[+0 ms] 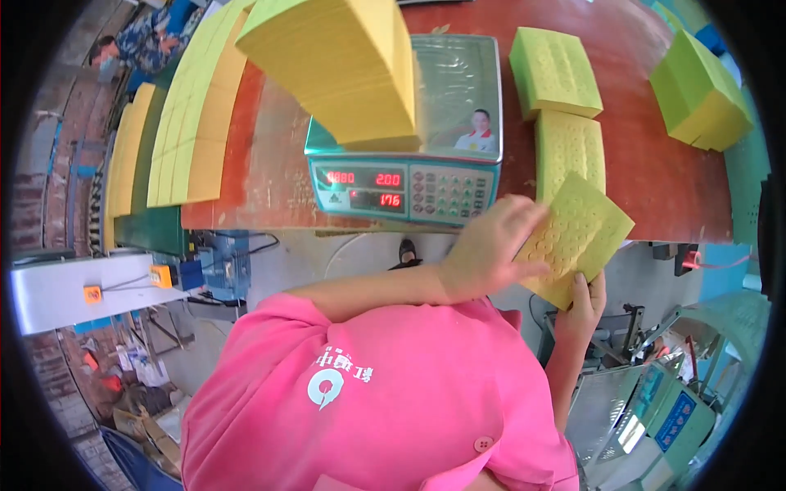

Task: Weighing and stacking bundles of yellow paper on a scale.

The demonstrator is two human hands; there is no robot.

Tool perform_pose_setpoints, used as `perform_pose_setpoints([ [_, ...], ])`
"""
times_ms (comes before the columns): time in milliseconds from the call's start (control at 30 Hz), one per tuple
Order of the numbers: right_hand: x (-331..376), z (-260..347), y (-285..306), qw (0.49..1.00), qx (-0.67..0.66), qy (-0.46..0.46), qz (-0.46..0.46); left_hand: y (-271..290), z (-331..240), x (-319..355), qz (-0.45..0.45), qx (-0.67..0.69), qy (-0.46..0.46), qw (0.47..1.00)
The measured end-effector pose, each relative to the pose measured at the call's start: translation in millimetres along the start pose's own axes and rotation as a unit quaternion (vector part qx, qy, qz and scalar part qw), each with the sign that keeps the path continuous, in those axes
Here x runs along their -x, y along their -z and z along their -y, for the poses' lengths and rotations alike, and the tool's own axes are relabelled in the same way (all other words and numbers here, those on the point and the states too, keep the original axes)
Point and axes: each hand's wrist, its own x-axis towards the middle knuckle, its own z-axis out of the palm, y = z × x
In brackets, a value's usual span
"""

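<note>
Yellow paper [583,225], one sheet or a thin batch, cannot tell which: bears rows of small round marks; turned cornerwise at the near edge of the red table [663,180], to the right of the scale [458,82]. Right hand [584,301]: pinching the lower corner, thumb on top. Left hand [490,245]: reached across before the pink shirt [393,376], fingers and thumb spread beside the paper's left edge; cannot tell whether touching. Scale: blue-green front, red lit digits, keypad at right. Tall yellow stack [336,69]: standing on the scale's left part. Two low stacks [557,69]: set one behind the other right of the scale, nearer one partly hidden by the paper. Yellow-green block [696,94]: at the table's far right. Long stacked rows [192,106]: along the left. Person in camouflage [147,41]: at upper left, well apart.
</note>
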Motion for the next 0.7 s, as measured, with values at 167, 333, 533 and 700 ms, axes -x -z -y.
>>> perform_pose_setpoints([
  [167,13.9,-6.6,-27.4,0.984,0.130,0.097,0.072,84.3,5.3,18.3,0.119,0.281,0.315,0.899],
  [333,12.2,-18.8,-121.6,0.910,0.302,0.128,0.255,170.3,23.3,93.8,-0.057,0.042,0.158,0.985],
  [533,28.1,-69.7,-280.3,0.796,0.302,0.276,0.446,272.1,45.2,192.9,-0.227,-0.017,0.280,0.933],
  [700,32.4,-140.8,-361.4,0.759,0.331,0.289,0.480,307.1,112.1,253.7,-0.326,0.010,0.305,0.895],
])
